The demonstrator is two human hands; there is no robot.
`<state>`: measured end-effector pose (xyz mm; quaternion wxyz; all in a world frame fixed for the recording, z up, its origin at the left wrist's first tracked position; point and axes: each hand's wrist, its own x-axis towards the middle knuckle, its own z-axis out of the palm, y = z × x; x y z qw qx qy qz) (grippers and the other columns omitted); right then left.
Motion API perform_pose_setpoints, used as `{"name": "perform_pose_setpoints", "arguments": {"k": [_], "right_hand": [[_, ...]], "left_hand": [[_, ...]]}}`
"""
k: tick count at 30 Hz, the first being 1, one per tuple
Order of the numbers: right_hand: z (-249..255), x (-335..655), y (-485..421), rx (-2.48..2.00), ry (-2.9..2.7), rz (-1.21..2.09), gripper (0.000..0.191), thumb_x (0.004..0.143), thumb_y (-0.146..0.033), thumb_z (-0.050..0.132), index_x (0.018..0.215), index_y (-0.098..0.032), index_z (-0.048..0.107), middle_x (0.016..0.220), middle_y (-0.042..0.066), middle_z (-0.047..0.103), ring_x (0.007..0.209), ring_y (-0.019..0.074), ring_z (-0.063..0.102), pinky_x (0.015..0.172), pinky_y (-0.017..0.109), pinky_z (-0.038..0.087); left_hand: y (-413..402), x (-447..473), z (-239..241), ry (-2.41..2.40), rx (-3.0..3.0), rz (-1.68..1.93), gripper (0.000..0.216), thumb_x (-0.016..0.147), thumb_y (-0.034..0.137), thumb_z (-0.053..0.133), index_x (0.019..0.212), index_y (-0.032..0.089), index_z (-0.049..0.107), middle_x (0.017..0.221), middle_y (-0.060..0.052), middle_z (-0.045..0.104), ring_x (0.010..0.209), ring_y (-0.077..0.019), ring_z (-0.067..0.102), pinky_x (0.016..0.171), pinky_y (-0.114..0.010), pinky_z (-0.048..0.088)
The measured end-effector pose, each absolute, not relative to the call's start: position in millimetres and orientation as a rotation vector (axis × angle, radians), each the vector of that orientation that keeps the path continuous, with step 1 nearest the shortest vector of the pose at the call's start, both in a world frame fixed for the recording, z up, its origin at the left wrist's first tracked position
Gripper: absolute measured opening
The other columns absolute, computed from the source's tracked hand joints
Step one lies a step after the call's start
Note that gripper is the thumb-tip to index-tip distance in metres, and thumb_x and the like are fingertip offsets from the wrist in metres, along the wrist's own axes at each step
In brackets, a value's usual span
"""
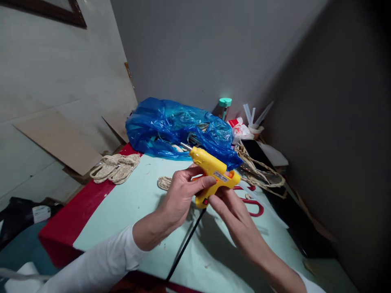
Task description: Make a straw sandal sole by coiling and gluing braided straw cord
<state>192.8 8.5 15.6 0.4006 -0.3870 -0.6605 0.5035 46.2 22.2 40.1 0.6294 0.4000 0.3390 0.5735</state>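
A yellow glue gun (pixel 213 167) is held above the pale green sheet (pixel 134 203), its metal nozzle pointing up and left toward the blue plastic bag (pixel 171 126). My left hand (pixel 180 195) wraps around the gun's body and grip from the left. My right hand (pixel 229 211) pinches the gun's handle base and rear from the right. A black cord (pixel 185 246) runs from the handle down to the table's front edge. A clear glue stick pokes out of the gun's back.
Red-handled scissors (pixel 253 203) lie right of the hands. Woven straw pieces (pixel 116 167) rest on the red table edge (pixel 70 224), a small straw coil (pixel 165 183) behind my left hand. Loose straw cord (pixel 259 171), a teal-capped bottle (pixel 225 106) and glue sticks (pixel 253 116) sit against the wall.
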Motion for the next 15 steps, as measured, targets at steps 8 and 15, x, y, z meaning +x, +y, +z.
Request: {"name": "perform_pose_setpoints", "arguments": {"k": [8, 15], "right_hand": [[21.8, 199.5, 19.2, -0.951, -1.429, 1.306, 0.037, 0.101, -0.054, 0.048, 0.111, -0.021, 0.061, 0.092, 0.004, 0.063, 0.081, 0.0151, 0.056, 0.069, 0.023, 0.046], [42.9, 228.1, 43.4, -0.938, -1.149, 1.277, 0.036, 0.088, -0.052, 0.067, 0.104, -0.020, 0.067, 0.085, 0.006, 0.064, 0.067, 0.0143, 0.056, 0.054, 0.020, 0.048]], "left_hand": [[36.6, -5.8, 45.7, 0.952, 1.343, 0.886, 0.034, 0.077, 0.036, 0.077, 0.104, 0.016, 0.076, 0.097, -0.007, 0.073, 0.089, -0.0202, 0.066, 0.081, -0.031, 0.049], [57.6, -62.1, 32.9, 1.662, 2.272, 0.559, 0.065, 0.080, 0.055, 0.070, 0.128, 0.012, 0.062, 0.130, -0.016, 0.062, 0.124, -0.0344, 0.051, 0.104, -0.049, 0.042]]}}
